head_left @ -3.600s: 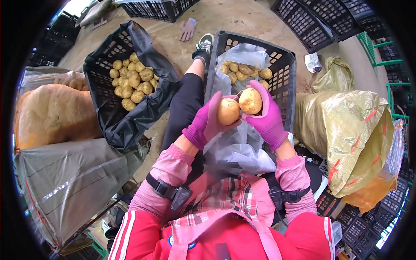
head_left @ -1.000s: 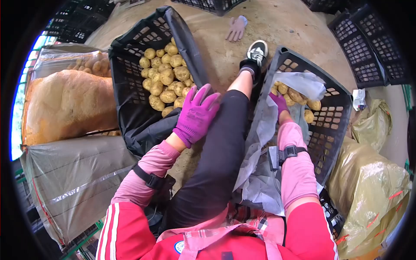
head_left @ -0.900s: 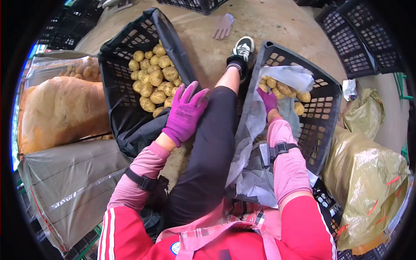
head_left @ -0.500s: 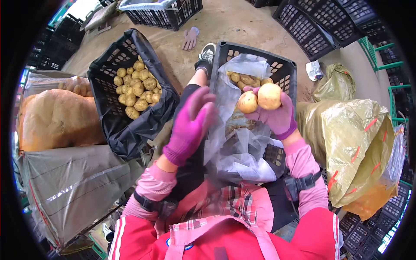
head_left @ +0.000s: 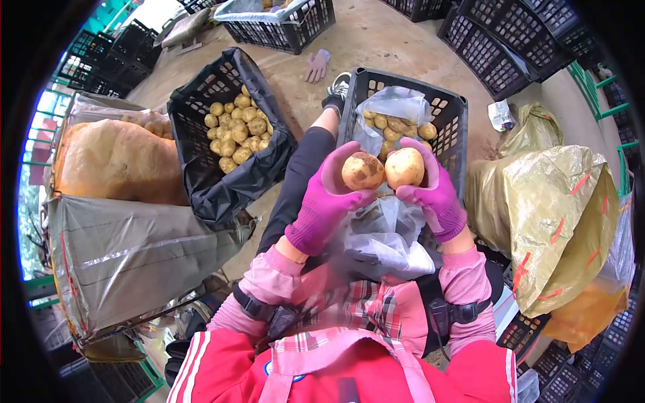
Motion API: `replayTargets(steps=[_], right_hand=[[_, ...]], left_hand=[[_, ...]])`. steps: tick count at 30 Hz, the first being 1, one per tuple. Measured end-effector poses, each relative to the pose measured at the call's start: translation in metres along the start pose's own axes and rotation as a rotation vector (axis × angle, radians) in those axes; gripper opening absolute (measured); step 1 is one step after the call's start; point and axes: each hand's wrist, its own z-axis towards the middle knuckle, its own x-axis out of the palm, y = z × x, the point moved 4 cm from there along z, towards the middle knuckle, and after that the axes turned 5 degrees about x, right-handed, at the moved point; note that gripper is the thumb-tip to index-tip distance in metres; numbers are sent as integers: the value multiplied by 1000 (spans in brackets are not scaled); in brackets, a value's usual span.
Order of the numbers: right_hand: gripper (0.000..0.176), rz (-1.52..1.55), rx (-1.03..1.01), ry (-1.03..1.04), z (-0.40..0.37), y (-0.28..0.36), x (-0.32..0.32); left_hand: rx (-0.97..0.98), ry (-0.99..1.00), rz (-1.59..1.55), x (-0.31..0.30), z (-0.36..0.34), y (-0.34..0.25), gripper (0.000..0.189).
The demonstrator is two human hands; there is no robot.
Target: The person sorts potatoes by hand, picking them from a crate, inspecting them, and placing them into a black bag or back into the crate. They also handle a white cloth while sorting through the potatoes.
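Observation:
My left hand [head_left: 328,200], in a pink-purple glove, is wrapped round a potato [head_left: 363,171] with brown patches. In my right hand [head_left: 437,195], gloved alike, is a paler potato [head_left: 404,168]. The two potatoes are side by side above a black crate [head_left: 458,124] lined with clear plastic. Several potatoes [head_left: 396,127] lie in the far part of that crate. To the left, a second black crate [head_left: 191,134] with a black liner holds many small potatoes [head_left: 236,133].
Filled sacks stand on the left [head_left: 117,161] and right [head_left: 544,195]. A loose glove [head_left: 317,66] lies on the floor beyond my shoe [head_left: 340,87]. More black crates are at the back [head_left: 279,32] and back right [head_left: 487,64].
My left hand has moved right and taken hold of a potato. Both potatoes were in my right hand before; it now holds one. The view has shifted slightly.

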Motion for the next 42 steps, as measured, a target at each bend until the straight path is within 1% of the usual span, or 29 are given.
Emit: replayTargets(steps=[2,4,7,8,10,11,13,14,15,16,17,18,19,21,22,25,26,29,30,33,36,39,42], right_hand=[[84,5,-6,-2,1,-1,2],[84,15,-16,6,0,-3,2],[84,-69,-53,4,0,-3,1],[83,-183,-111,-18,0,-2,0],[80,-414,-221,-61,0,-6,1],[78,-471,-228,-61,0,-10,3],[76,-584,-248,-50,-1,-16,10],[68,-802,-349,-58,-4,-12,16],[66,-781,-336,-6,-4,-9,16],[64,-760,-323,41,-4,-5,13],[62,-741,-310,86,-4,-4,11],[58,-682,-328,59,-3,-7,9],[58,-561,-304,36,-2,-13,8],[60,-317,-260,-10,1,-22,16],[60,-330,-274,-22,-1,-18,21],[58,-533,-318,-76,-6,-15,26],[52,-561,-373,-155,-8,-17,28],[46,-362,-263,-198,-8,-27,23],[42,-372,-287,-240,-10,-22,24],[41,-304,-237,-252,-10,-22,20],[40,-275,-296,-288,-8,-25,15],[40,-187,-122,-271,-9,-22,9],[41,-178,-162,-176,-9,-21,9]], left_hand=[[-36,-5,19,0,-2,-2,76],[-42,-23,-4,4,-4,-4,69],[-92,-51,-107,6,-7,-1,60],[-117,-59,-154,7,-7,1,58],[-163,5,-460,11,-5,8,56],[-183,33,-612,14,-2,10,56],[-143,222,-53,17,4,12,52],[-277,133,-387,14,3,20,52],[-409,39,-721,14,1,24,52],[-379,29,-732,13,0,23,54],[-311,1,-602,11,0,20,55],[-247,-26,-474,10,-1,18,56],[-182,-52,-345,8,-2,15,58],[-26,4,-35,4,1,20,62],[51,33,120,4,1,21,65],[458,37,928,13,-1,14,76],[471,27,942,18,-3,15,80],[475,15,979,30,-8,15,81],[478,12,951,30,-8,18,82],[446,21,969,35,-9,20,78],[418,62,902,34,-7,22,79],[425,103,896,33,-8,19,78],[326,52,434,24,-6,27,74]])
